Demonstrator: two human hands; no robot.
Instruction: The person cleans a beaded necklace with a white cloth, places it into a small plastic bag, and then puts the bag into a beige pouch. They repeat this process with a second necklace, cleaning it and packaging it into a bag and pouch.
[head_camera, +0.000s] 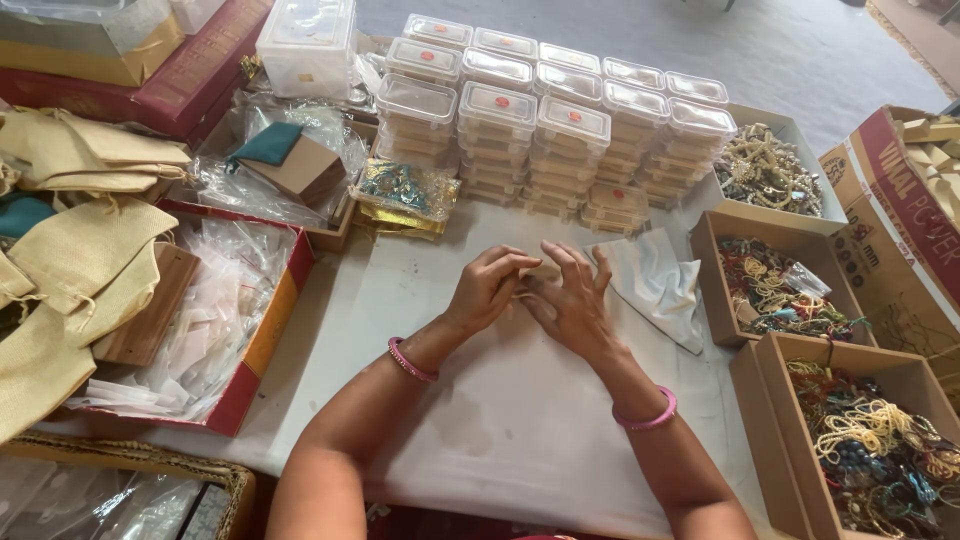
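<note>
1. White sheet-covered surface (500, 420) fills the centre of the head view; grey floor lies beyond it at 12 to 1 o'clock.
2. Left hand (487, 285) and right hand (570, 300) meet at the middle of the surface, fingertips touching each other. Each wrist carries a pink bangle.
3. Left hand: fingers curled inward and pinched narrow toward the right hand. Right hand: fingers spread loosely, palm turned toward the left hand. A small pale item seems to sit between the fingertips; I cannot tell what it is, nor whether either hand actually grips it.
4. Crumpled clear plastic pouch (655, 280) lies flat on the surface just beside the right hand, at 3 o'clock from it, not touching.
5. Stacked clear lidded plastic boxes with red dots (545, 130) stand in rows at 12 o'clock from the hands, near but apart.
6. Open brown cardboard trays of mixed bead jewellery (775, 285) sit at 3 to 5 o'clock.
7. Red-sided shallow box of clear plastic sleeves (215, 320) sits at 9 o'clock; cream cloth drawstring bags (80, 250) lie further out at 9 to 10 o'clock.
8. Small packet of teal and gold pieces (405, 190) rests at 11 o'clock, against the box stacks.
</note>
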